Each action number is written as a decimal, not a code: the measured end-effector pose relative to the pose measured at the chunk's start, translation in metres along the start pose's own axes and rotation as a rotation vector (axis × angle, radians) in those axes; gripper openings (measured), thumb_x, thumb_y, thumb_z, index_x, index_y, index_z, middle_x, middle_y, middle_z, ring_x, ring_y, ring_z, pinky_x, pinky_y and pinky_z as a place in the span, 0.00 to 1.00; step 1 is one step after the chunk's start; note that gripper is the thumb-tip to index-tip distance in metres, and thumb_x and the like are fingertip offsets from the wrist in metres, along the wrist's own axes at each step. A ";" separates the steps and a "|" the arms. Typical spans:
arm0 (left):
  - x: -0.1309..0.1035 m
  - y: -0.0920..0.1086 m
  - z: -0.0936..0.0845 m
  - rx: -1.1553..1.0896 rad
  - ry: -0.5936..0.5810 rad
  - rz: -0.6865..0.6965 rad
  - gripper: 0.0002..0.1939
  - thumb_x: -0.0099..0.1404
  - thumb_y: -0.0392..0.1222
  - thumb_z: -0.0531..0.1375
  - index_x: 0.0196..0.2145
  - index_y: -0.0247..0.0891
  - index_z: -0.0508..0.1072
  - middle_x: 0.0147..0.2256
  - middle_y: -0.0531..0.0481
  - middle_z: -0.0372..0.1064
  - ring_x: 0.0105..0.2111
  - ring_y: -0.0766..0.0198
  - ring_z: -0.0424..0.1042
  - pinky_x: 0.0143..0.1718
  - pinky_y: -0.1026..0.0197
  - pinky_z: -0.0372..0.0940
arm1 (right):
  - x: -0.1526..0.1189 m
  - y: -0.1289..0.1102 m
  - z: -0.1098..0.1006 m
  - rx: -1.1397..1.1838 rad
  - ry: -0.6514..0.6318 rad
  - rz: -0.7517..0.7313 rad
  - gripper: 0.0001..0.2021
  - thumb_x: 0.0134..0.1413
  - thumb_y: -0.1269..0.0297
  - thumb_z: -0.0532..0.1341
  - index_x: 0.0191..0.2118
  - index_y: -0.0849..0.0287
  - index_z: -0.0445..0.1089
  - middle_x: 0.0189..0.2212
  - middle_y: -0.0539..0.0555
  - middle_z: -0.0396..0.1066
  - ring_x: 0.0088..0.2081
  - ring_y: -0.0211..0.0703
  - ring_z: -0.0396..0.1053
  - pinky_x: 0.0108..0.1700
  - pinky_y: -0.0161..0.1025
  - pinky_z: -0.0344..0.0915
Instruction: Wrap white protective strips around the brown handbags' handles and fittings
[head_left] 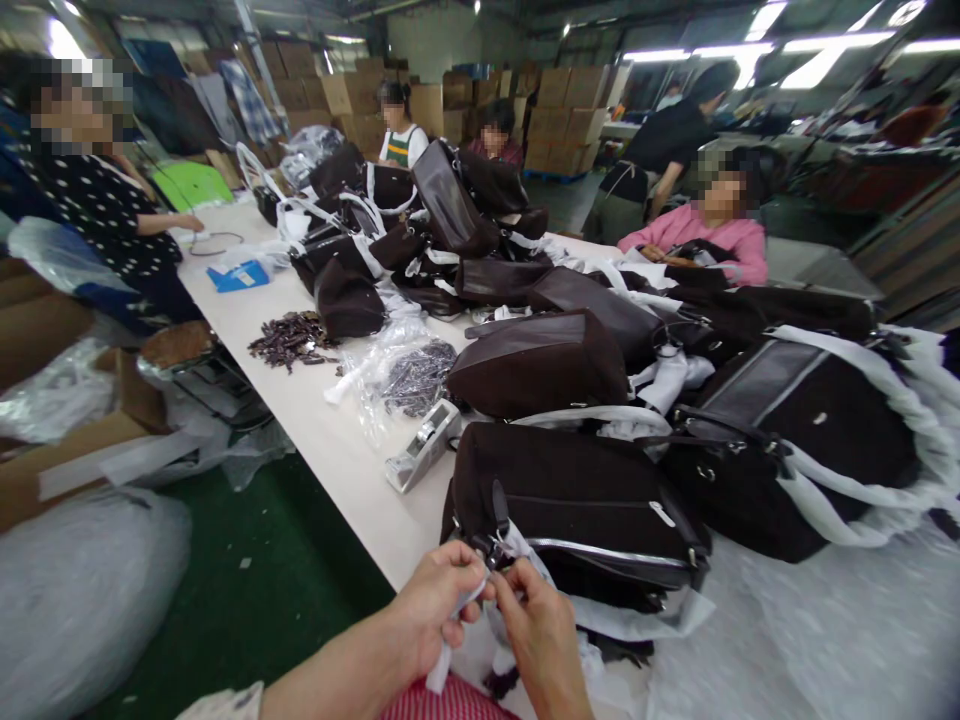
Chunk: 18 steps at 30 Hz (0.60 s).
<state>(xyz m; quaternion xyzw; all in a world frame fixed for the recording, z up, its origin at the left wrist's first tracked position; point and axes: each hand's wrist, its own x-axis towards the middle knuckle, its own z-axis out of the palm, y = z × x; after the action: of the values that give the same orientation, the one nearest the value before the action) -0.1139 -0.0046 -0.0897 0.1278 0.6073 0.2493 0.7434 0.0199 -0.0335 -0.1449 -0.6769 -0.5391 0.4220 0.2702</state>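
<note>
a white strip is held by the person's left hand, pinched between thumb and forefinger, with the other fingers curled and a tail hanging below; the fingertips of the right hand are closed at the upper end, seemingly on the same strip, though the exact contact is too small to be told; the strip is placed at the near edge of the table, just in front of a dark brown bag, which is laid on its side.

the strip is judged to be thin, very light and limp, easily creased and perhaps torn if pulled hard; it is best taken near the working end with fingertip pads, the loose tail being kept clear; the small dark fitting beside the fingertips is expected to be hard and slippery, so it would best be steadied from the side.

the bag is judged to be bulky but soft-walled, stiffer along its metal zip; if it had to be shifted, it would best be grasped by the body with a spread palm, since the narrow leather tab might be strained or marked.
</note>
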 end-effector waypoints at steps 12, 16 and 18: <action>0.017 -0.070 -0.013 0.521 0.429 1.037 0.13 0.70 0.38 0.49 0.28 0.39 0.67 0.28 0.52 0.66 0.29 0.65 0.67 0.31 0.65 0.59 | 0.022 -0.051 -0.032 -0.122 -0.530 -0.179 0.15 0.62 0.54 0.50 0.32 0.55 0.67 0.23 0.49 0.71 0.20 0.38 0.67 0.24 0.33 0.61; 0.022 -0.089 -0.012 0.653 0.572 1.250 0.15 0.73 0.35 0.45 0.31 0.39 0.67 0.29 0.50 0.68 0.27 0.66 0.68 0.28 0.66 0.59 | 0.046 -0.063 -0.032 -0.391 -0.758 -0.605 0.12 0.62 0.69 0.49 0.43 0.55 0.69 0.37 0.52 0.75 0.41 0.42 0.73 0.44 0.36 0.64; 0.025 -0.097 -0.012 0.759 0.657 1.298 0.15 0.73 0.34 0.44 0.32 0.39 0.67 0.29 0.50 0.68 0.27 0.65 0.68 0.27 0.65 0.59 | 0.056 -0.064 -0.026 -0.553 -0.864 -0.685 0.13 0.59 0.74 0.50 0.45 0.54 0.67 0.38 0.51 0.75 0.41 0.41 0.74 0.41 0.34 0.63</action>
<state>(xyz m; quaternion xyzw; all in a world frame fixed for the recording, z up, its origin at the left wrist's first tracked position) -0.1008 -0.0748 -0.1613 0.6171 0.6421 0.4323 0.1416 0.0132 0.0399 -0.0953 -0.2783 -0.8761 0.3919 -0.0379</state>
